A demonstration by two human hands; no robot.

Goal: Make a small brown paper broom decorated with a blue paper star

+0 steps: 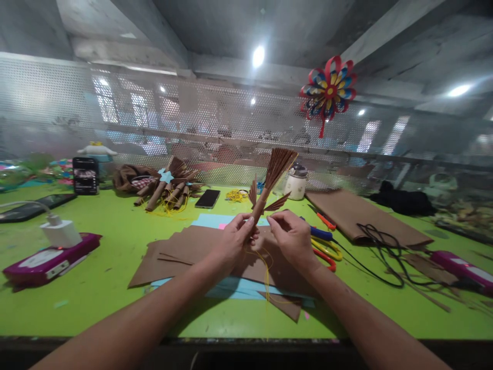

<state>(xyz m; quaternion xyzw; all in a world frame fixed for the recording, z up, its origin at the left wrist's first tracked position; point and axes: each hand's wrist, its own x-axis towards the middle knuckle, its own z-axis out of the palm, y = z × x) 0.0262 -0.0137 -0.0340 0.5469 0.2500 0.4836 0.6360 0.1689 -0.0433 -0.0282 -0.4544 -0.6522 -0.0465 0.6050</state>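
My left hand (233, 238) is closed around the stem of a brown pleated-paper tree (270, 181), held upright above the green table (115, 231). Its fan-shaped top spreads up and to the right, with small folded leaves at the sides. My right hand (291, 235) pinches at the stem's base beside the left hand, and thin yellow string (266, 272) hangs down from between the hands. Below them lie brown paper sheets (181, 252) over light blue paper (231, 288).
Scissors with blue, yellow and orange handles (325, 244) lie right of my hands. A pile of finished paper trees (167, 187), a black phone (208, 198), a white jar (296, 184), a brown sheet with black cable (370, 226) and magenta devices (46, 259) surround the work area.
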